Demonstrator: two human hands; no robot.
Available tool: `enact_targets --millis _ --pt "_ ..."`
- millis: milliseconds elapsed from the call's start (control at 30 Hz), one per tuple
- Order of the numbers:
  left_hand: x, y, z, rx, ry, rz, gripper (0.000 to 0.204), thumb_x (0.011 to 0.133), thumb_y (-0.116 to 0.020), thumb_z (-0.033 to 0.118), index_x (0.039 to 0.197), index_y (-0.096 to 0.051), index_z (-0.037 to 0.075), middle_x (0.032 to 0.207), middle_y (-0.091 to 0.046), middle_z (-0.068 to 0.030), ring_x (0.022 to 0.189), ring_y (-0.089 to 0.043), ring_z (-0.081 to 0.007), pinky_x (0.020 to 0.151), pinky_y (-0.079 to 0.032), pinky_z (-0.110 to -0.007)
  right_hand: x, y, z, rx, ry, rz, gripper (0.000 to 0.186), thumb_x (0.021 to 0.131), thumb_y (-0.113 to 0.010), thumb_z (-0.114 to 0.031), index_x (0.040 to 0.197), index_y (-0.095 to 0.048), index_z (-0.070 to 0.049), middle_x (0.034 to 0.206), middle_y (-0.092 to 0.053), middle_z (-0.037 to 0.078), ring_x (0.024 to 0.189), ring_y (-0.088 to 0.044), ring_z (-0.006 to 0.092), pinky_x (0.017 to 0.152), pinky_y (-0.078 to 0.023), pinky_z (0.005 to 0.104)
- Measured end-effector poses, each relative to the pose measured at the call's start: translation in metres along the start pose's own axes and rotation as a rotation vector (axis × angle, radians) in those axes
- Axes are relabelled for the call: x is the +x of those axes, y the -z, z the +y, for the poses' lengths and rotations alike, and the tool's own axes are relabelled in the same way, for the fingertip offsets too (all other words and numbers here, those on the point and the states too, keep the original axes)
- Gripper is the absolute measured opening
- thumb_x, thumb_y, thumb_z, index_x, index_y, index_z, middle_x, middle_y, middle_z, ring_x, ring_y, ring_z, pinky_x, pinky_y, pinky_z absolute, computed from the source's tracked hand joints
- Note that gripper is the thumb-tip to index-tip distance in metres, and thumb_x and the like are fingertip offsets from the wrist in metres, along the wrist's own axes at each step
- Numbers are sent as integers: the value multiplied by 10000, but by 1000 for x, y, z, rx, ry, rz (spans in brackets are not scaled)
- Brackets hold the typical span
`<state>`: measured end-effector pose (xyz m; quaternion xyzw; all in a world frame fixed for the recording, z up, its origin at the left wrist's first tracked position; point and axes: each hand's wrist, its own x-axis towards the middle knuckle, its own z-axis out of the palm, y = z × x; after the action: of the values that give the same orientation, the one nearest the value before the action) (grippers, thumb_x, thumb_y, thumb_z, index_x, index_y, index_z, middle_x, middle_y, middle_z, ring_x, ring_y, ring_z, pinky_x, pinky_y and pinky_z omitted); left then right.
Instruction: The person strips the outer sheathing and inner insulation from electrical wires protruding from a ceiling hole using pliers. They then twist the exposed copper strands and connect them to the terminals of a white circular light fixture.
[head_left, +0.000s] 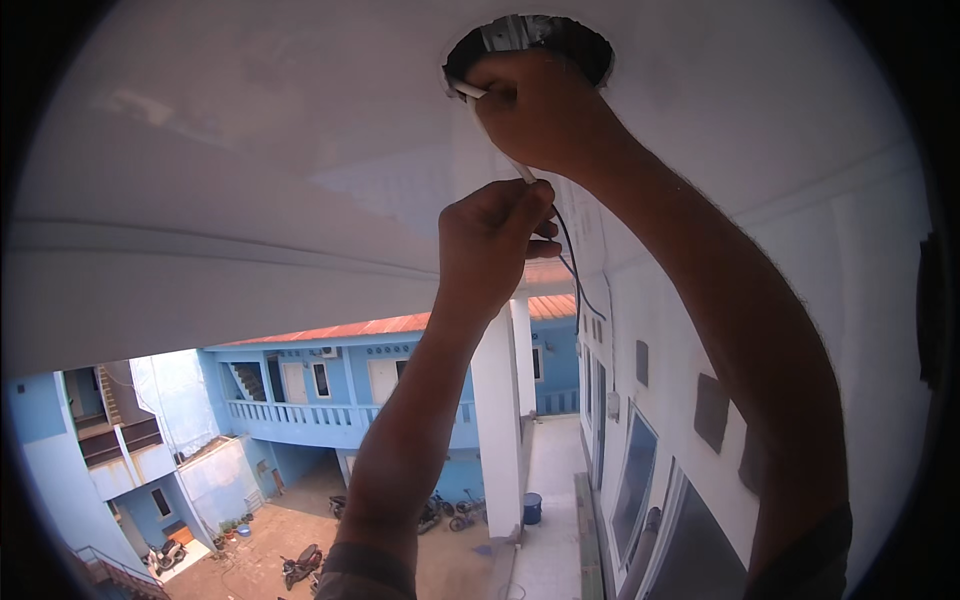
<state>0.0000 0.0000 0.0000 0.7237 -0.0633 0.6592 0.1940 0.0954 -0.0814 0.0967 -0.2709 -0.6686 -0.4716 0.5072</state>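
Observation:
Both my arms reach up to a round hole (520, 32) cut in the white ceiling. A white cable (527, 172) runs down out of it. My left hand (495, 230) pinches this cable just below the opening, between thumb and forefinger. My right hand (545, 108) is closed around the cable higher up, its fingers partly inside the hole, where their tips are hidden. Below my left hand hang two thin wires, one black (571, 240) and one bluish (592, 303), curving down with loose ends. Some metal shows inside the hole's far rim.
The white ceiling (250, 130) spreads close overhead. A white wall with windows (635, 480) stands at the right, a white pillar (497, 420) ahead. Far below lies a courtyard (250, 560) with motorbikes and a blue building (330, 430) behind. A blue bucket (532, 508) stands on the walkway.

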Motion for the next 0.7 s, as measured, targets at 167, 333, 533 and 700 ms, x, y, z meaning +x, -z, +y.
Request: enact_targets --millis 167,333,533,700 --pt "-1 -1 -6 -33 88 6 220 971 -665 148 1096 -696 -31 867 -701 -128 798 -728 -205 693 -646 -307 -27 44 5 -74 -171 -243 326 810 -702 -109 1127 -733 -40 902 -760 122 760 -713 197 702 -555 335" --pt "0 0 -7 -146 120 -26 245 986 -652 175 1107 -692 -34 856 -694 -125 780 -706 -188 607 -619 -268 -77 67 12 215 -319 -387 261 842 -676 -28 1092 -684 49 823 -731 145 649 -677 172 624 -547 332" --pt "2 -2 -16 -222 109 -20 242 996 -644 203 1077 -696 -19 839 -695 -105 769 -700 -169 561 -596 -233 -123 59 27 423 -527 -591 210 859 -681 17 1054 -634 79 816 -720 176 633 -715 193 558 -590 304" --pt "3 -2 -5 -175 93 6 242 994 -646 209 1067 -696 -17 836 -700 -100 756 -700 -156 549 -589 -220 -130 61 34 635 -539 -531 295 826 -718 -26 1079 -656 112 864 -728 221 687 -744 241 643 -623 318"
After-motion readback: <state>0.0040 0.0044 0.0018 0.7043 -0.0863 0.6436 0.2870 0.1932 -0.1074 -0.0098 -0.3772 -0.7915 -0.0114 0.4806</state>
